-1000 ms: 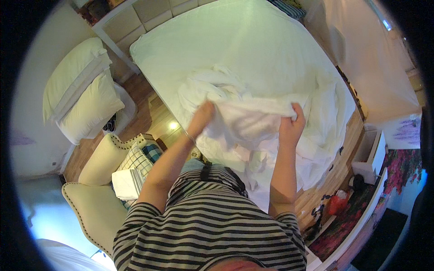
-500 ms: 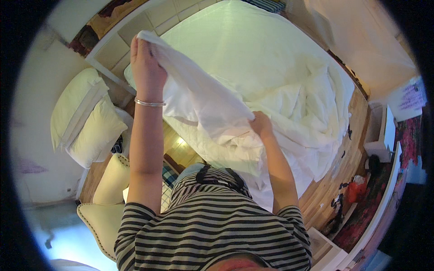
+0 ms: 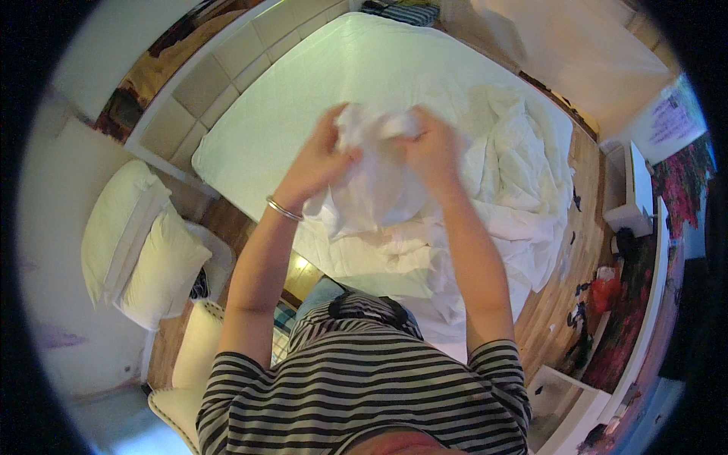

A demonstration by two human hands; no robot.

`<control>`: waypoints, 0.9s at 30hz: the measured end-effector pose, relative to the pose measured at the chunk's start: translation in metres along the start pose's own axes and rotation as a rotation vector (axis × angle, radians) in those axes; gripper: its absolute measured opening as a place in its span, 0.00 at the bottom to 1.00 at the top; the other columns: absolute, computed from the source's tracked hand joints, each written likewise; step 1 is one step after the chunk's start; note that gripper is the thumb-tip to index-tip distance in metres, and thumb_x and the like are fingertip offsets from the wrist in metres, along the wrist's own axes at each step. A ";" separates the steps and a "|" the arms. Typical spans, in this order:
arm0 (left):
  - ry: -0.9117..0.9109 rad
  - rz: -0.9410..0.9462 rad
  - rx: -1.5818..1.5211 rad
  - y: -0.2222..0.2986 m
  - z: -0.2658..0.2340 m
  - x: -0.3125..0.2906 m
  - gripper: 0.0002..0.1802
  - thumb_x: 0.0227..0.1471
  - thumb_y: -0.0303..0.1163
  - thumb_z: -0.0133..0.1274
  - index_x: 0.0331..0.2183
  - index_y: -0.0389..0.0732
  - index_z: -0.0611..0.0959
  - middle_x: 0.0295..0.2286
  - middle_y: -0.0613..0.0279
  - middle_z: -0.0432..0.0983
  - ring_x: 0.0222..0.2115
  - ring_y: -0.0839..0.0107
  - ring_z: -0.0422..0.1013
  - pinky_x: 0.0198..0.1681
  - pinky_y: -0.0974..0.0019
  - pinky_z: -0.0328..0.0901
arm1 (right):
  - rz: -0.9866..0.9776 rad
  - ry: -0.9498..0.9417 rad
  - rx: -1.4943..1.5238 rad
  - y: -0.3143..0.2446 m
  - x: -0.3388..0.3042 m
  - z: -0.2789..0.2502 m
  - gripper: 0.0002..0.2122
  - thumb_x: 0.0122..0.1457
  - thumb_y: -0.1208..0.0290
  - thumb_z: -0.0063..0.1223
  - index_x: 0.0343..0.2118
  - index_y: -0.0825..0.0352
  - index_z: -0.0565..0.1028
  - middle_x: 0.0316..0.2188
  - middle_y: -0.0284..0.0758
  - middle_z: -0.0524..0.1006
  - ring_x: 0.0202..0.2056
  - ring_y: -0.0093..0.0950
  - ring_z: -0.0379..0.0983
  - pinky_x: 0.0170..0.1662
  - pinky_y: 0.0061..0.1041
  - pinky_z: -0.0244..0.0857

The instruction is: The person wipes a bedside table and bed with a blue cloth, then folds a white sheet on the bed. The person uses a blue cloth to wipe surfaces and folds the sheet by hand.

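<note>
A bunched white duvet cover [image 3: 371, 186] hangs from both my hands over the near part of the bed. My left hand [image 3: 322, 152], with a silver bangle at the wrist, grips one part of its upper edge. Close to it on the right, my right hand [image 3: 434, 152] is closed on another part of the same edge. Both hands and the cloth between them are blurred by motion. Below and to the right, rumpled white bedding [image 3: 523, 174] lies heaped on the bed. A smooth white sheet [image 3: 303, 114] covers the far part of the mattress.
Pillows [image 3: 163, 265] are stacked at the left, beside a cream studded chair [image 3: 193, 349]. The tiled headboard [image 3: 220, 80] runs along the far left. On the right, a red bag [image 3: 604, 290] and dark scraps lie on the wooden floor [image 3: 557, 258]. A folded plaid cloth [image 3: 402, 13] lies at the top.
My left hand has come down and to the right, and my right hand has risen. They are now close together, and the cloth stretched between them has gathered and hangs down.
</note>
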State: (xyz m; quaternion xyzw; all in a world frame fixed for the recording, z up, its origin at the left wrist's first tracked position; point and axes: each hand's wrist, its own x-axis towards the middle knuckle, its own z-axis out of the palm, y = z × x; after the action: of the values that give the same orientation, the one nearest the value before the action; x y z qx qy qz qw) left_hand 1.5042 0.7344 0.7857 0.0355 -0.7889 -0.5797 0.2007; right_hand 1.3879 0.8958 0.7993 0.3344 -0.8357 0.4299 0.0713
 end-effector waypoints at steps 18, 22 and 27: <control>0.623 -0.082 -0.490 -0.085 -0.237 0.079 0.14 0.51 0.35 0.53 0.36 0.34 0.77 0.32 0.60 0.76 0.31 0.73 0.72 0.33 0.71 0.67 | 0.381 -0.306 -0.069 0.117 -0.042 0.205 0.23 0.49 0.59 0.55 0.44 0.70 0.74 0.39 0.51 0.75 0.43 0.46 0.71 0.47 0.37 0.65; 0.621 -0.132 -0.536 -0.110 -0.234 0.108 0.18 0.51 0.36 0.53 0.39 0.32 0.76 0.35 0.59 0.75 0.34 0.72 0.71 0.36 0.69 0.66 | 0.536 0.246 -0.074 0.108 0.012 0.131 0.18 0.51 0.67 0.53 0.42 0.73 0.74 0.39 0.52 0.75 0.42 0.45 0.72 0.44 0.36 0.66; 0.496 -0.249 -0.522 -0.137 -0.203 0.128 0.19 0.52 0.37 0.51 0.41 0.33 0.76 0.35 0.60 0.74 0.35 0.72 0.71 0.38 0.69 0.65 | 0.444 0.430 0.005 0.027 0.037 0.076 0.13 0.49 0.71 0.51 0.39 0.69 0.75 0.31 0.50 0.76 0.35 0.46 0.73 0.38 0.37 0.66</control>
State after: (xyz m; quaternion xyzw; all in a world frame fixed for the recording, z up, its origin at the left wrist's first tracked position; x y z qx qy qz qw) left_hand 1.4351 0.4703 0.7433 0.2179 -0.5320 -0.7549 0.3158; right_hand 1.3553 0.8300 0.7488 0.0452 -0.8529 0.4981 0.1501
